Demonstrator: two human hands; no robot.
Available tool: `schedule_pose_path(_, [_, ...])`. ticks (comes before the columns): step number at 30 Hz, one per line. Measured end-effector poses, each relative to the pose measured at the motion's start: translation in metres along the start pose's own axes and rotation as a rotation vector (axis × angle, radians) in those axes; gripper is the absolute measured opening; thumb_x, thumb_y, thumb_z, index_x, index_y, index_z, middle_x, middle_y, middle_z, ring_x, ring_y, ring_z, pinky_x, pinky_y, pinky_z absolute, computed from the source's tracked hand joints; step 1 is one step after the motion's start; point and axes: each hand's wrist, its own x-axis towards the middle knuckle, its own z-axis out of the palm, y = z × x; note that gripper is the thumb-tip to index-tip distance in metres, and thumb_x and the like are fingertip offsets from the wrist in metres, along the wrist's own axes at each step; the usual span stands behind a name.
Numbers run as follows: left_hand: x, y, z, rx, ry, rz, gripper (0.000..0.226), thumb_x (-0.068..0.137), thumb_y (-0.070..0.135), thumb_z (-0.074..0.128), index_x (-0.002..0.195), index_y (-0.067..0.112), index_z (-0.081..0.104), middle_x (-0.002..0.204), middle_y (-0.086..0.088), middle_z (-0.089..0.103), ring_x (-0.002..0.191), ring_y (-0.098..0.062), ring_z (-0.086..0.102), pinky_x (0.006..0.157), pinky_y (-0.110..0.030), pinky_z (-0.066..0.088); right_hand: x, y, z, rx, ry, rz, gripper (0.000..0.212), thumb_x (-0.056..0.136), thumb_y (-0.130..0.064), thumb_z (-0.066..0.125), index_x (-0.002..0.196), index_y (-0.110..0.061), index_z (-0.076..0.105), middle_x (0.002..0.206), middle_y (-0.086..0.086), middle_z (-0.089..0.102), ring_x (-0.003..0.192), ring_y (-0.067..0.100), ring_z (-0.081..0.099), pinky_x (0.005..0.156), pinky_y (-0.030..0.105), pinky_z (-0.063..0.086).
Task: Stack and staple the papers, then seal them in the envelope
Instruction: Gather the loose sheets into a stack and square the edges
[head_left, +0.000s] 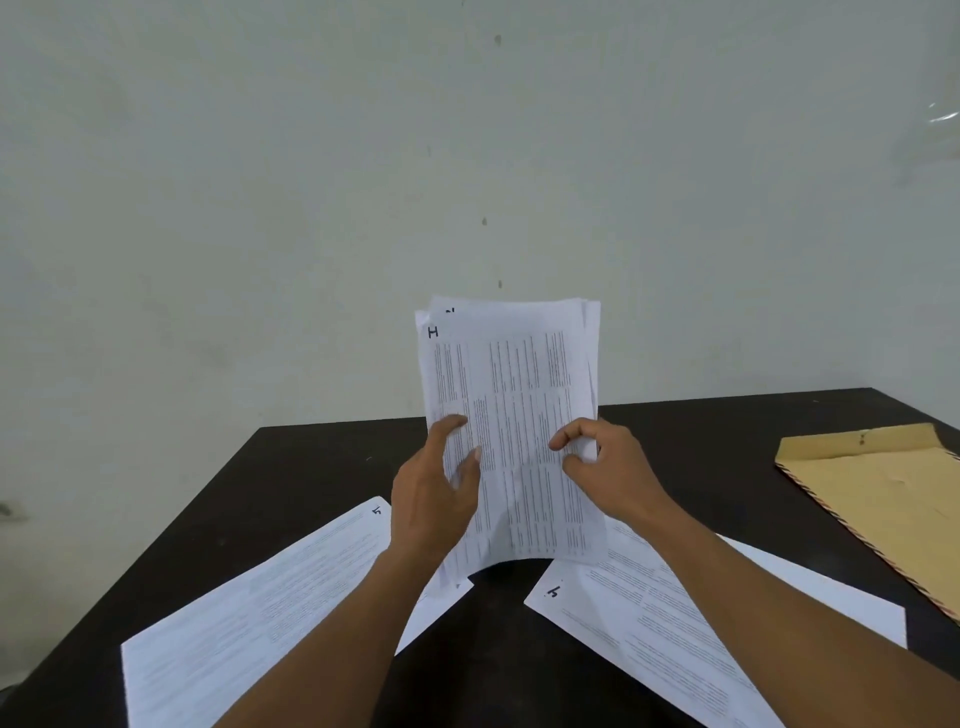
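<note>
A stack of printed papers (511, 395) stands upright on its lower edge at the middle of the dark table (311, 467), its top sheets slightly fanned. My left hand (434, 493) grips its left edge, thumb on the front sheet. My right hand (605, 470) pinches the right edge with curled fingers. Two more printed sheets lie flat: one at the near left (249, 613), one at the near right (675, 623). A brown envelope (883, 493) with a striped border lies flat at the far right.
A pale wall (467, 156) rises right behind the table's far edge. Bare dark tabletop shows between the two flat sheets and along the back right. No stapler shows in view.
</note>
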Motion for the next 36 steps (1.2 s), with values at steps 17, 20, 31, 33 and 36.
schedule_pose_path(17, [0.024, 0.003, -0.012, -0.476, -0.143, -0.417, 0.018, 0.091, 0.015, 0.072, 0.106, 0.024, 0.076, 0.126, 0.000, 0.065, 0.108, -0.021, 0.067, 0.097, -0.043, 0.056, -0.002, 0.018, -0.066, 0.028, -0.054, 0.291, 0.010, 0.093, -0.008, 0.059, 0.098, -0.014, 0.066, 0.102, 0.014, 0.070, 0.085, 0.022, 0.065, 0.071, 0.031, 0.052])
schedule_pose_path(20, [0.018, 0.006, -0.008, -0.559, -0.152, -0.484, 0.019, 0.091, 0.012, 0.072, 0.105, 0.023, 0.077, 0.130, -0.001, 0.064, 0.107, -0.023, 0.068, 0.092, -0.042, 0.058, -0.025, 0.045, -0.096, -0.431, -0.328, 0.327, 0.011, 0.088, -0.011, 0.068, 0.088, -0.022, 0.066, 0.096, 0.002, 0.068, 0.083, 0.014, 0.062, 0.069, 0.026, 0.050])
schedule_pose_path(31, [-0.002, 0.026, 0.005, -0.636, -0.256, -0.554, 0.029, 0.091, 0.008, 0.070, 0.119, 0.014, 0.072, 0.122, -0.003, 0.065, 0.085, -0.012, 0.067, 0.053, -0.014, 0.056, -0.065, 0.084, -0.109, -0.554, -0.380, 0.505, 0.029, 0.068, -0.034, 0.089, 0.086, -0.027, 0.068, 0.110, -0.001, 0.062, 0.099, 0.021, 0.060, 0.091, 0.038, 0.053])
schedule_pose_path(33, [0.000, 0.025, 0.002, -0.628, -0.300, -0.569, 0.029, 0.091, 0.010, 0.070, 0.120, 0.015, 0.072, 0.121, -0.003, 0.065, 0.084, -0.013, 0.068, 0.051, -0.013, 0.054, -0.064, 0.087, -0.111, -0.532, -0.362, 0.479, 0.024, 0.071, -0.025, 0.088, 0.084, -0.026, 0.067, 0.101, -0.001, 0.061, 0.090, 0.020, 0.060, 0.081, 0.033, 0.053])
schedule_pose_path(36, [0.001, 0.024, 0.003, -0.614, -0.363, -0.586, 0.030, 0.091, 0.010, 0.070, 0.121, 0.015, 0.072, 0.119, -0.004, 0.065, 0.083, -0.015, 0.068, 0.050, -0.013, 0.053, -0.065, 0.091, -0.110, -0.455, -0.318, 0.469, 0.017, 0.085, -0.008, 0.075, 0.091, -0.021, 0.067, 0.106, 0.002, 0.061, 0.095, 0.020, 0.061, 0.080, 0.030, 0.052])
